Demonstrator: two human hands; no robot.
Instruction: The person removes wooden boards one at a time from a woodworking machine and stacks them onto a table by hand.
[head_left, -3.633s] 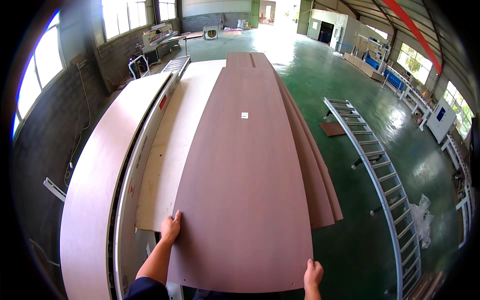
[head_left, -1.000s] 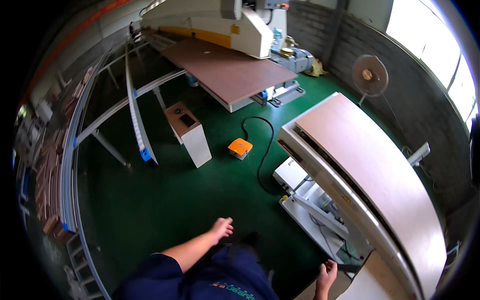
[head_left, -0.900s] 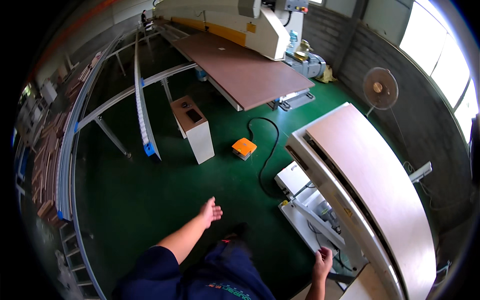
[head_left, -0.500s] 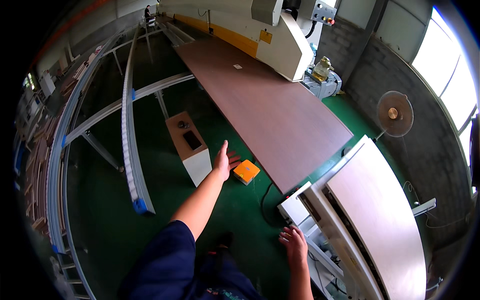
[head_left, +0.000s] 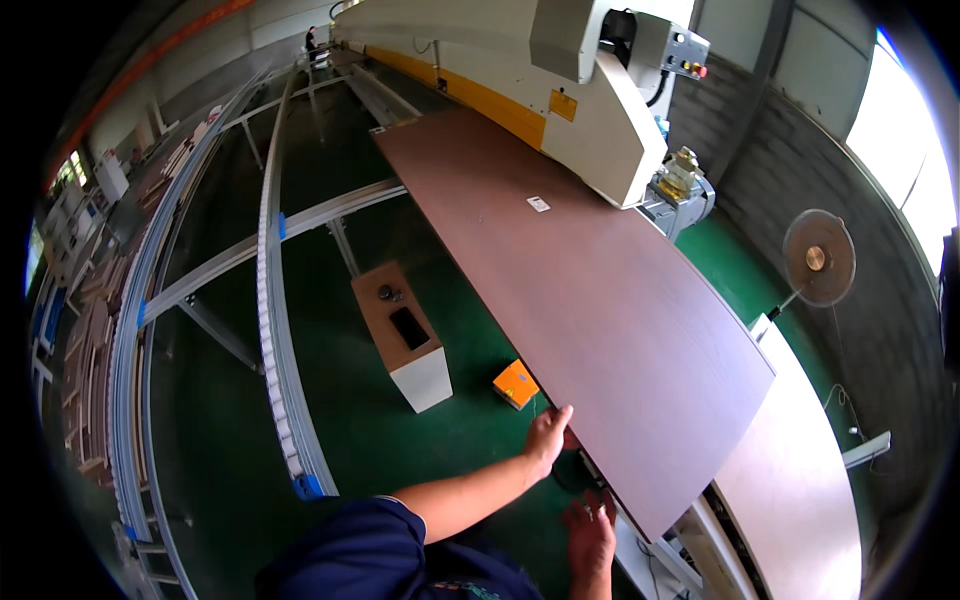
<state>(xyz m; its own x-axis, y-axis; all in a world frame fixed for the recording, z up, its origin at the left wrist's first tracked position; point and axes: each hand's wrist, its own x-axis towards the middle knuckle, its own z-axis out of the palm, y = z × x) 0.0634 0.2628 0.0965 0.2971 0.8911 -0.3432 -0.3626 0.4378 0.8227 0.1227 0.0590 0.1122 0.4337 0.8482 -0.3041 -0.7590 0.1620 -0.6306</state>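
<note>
The left hand pinches the near edge of the brown board, thumb above and fingers below, seemingly to steady it; just nearer, the right hand sits by that edge, whether touching I can't tell. The board stretches beyond the grip, smooth and flat, bearing a white label.

the left hand holds a brown panel by its long edge, thumb on top — the right hand is at the near end, contact unclear. an orange box sits on the green floor — near it, a pedestal bears a dark flat device.
</note>
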